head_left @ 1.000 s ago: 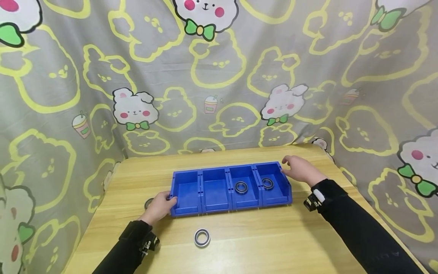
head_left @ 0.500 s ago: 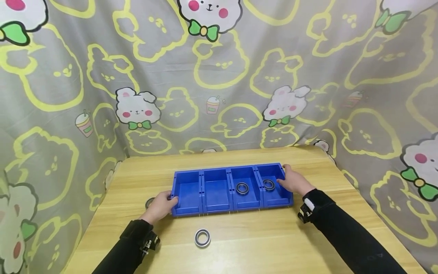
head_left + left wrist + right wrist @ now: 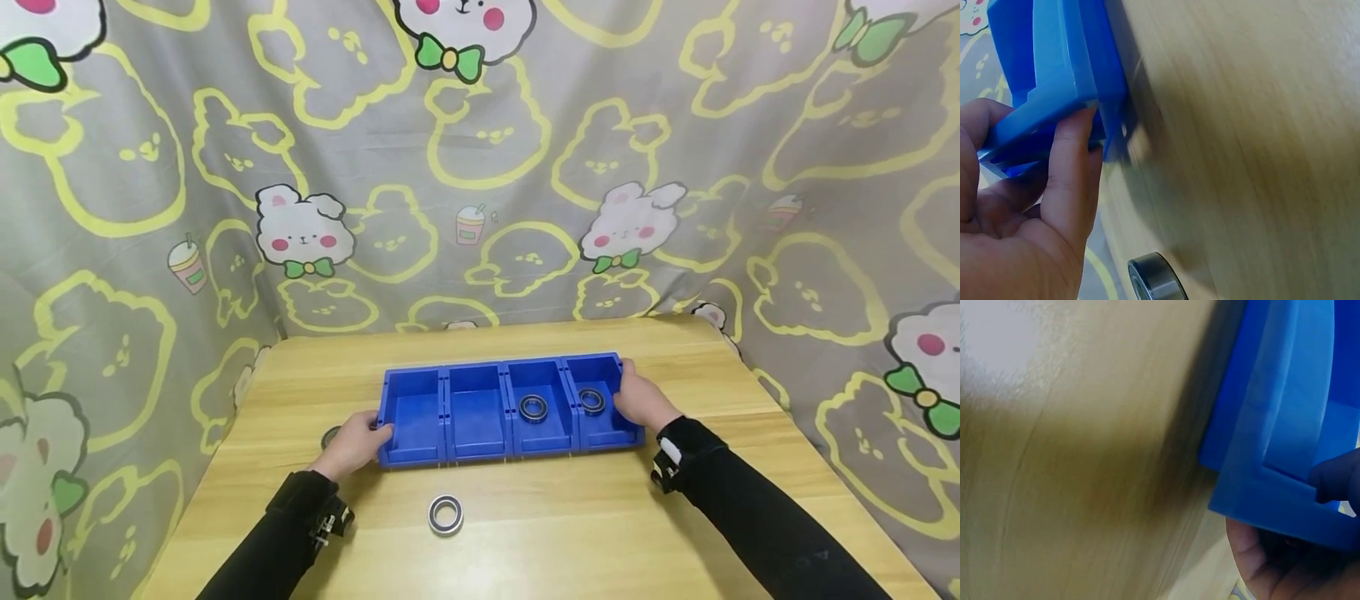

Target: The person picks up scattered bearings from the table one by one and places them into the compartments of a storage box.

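A row of joined blue storage bins [image 3: 474, 457] spans the middle of the table in the head view. My left hand [image 3: 351, 443] grips the wall at its left end, thumb over the rim; the left wrist view shows fingers [image 3: 1067, 175] against the outside. At the other end my right hand [image 3: 645, 400] pinches the right wall, thumb inside and fingers below the edge in the right wrist view. One ball bearing [image 3: 533, 408] lies in the second bin from the right, another bearing [image 3: 592, 402] in the rightmost. The two left bins hold nothing visible.
A loose bearing [image 3: 446, 515] lies on the wooden table [image 3: 555, 533] in front of the bins. Another bearing [image 3: 330, 437] sits left of them, partly hidden by my left hand. Patterned curtains [image 3: 390, 167] enclose the back and both sides.
My right hand has come in from beside the right end and taken hold of its wall. The left hand keeps its grip. The bearings stay in the same bins.
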`<move>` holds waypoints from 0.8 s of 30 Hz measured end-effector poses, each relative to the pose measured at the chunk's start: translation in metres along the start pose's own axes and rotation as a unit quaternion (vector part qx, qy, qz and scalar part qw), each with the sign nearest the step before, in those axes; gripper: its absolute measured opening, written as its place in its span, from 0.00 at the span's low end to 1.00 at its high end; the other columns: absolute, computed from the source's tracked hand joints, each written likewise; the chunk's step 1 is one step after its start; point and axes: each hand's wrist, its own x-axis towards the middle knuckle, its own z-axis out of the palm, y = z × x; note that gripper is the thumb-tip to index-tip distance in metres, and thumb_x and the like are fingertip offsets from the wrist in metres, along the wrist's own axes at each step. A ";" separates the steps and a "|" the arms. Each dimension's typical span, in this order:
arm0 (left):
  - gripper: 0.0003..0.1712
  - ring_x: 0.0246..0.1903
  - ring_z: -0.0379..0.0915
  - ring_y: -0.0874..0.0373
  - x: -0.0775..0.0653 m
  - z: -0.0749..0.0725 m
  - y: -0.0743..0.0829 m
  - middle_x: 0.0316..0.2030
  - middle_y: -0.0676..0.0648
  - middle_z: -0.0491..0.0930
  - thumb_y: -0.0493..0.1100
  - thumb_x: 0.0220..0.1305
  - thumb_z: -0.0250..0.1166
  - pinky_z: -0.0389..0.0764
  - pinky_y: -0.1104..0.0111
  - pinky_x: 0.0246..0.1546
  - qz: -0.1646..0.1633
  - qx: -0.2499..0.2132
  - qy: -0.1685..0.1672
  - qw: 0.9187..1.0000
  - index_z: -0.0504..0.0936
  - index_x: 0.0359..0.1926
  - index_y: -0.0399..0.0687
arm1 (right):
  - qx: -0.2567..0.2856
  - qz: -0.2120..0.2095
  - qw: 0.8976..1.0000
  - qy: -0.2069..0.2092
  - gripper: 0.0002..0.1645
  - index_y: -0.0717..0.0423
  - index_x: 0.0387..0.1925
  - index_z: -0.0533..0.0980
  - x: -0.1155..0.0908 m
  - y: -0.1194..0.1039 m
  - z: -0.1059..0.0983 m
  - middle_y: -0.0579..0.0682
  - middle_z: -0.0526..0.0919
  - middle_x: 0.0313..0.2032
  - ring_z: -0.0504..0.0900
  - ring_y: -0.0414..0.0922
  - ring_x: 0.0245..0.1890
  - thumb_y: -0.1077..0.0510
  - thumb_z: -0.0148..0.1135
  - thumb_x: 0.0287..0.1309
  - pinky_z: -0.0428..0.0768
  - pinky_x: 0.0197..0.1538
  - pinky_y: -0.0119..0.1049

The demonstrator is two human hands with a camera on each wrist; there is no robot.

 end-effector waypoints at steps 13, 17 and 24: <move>0.39 0.61 0.68 0.34 -0.011 -0.004 0.026 0.65 0.27 0.66 0.55 0.73 0.56 0.71 0.43 0.58 0.007 0.068 0.080 0.994 0.60 0.71 0.31 | -0.001 -0.002 1.000 -0.004 0.41 0.79 0.69 0.40 -0.003 -0.003 0.000 0.56 0.73 0.21 0.76 0.49 0.21 0.66 0.48 0.65 0.72 0.26 0.42; 0.32 0.62 0.66 0.36 -0.024 -0.001 0.045 0.63 0.31 0.68 0.50 0.69 0.62 0.70 0.43 0.60 0.071 0.121 0.150 0.979 0.69 0.67 0.36 | 0.000 0.000 1.000 -0.006 0.41 0.79 0.69 0.39 -0.003 -0.004 0.000 0.56 0.73 0.21 0.76 0.50 0.21 0.66 0.48 0.65 0.73 0.26 0.42; 0.22 0.54 0.76 0.47 -0.060 0.025 0.079 0.52 0.43 0.80 0.48 0.63 0.68 0.76 0.53 0.56 0.236 0.211 0.103 0.943 0.81 0.54 0.42 | -0.002 0.000 1.000 -0.001 0.41 0.78 0.69 0.39 -0.003 -0.004 -0.001 0.54 0.71 0.20 0.75 0.49 0.19 0.66 0.48 0.66 0.71 0.24 0.41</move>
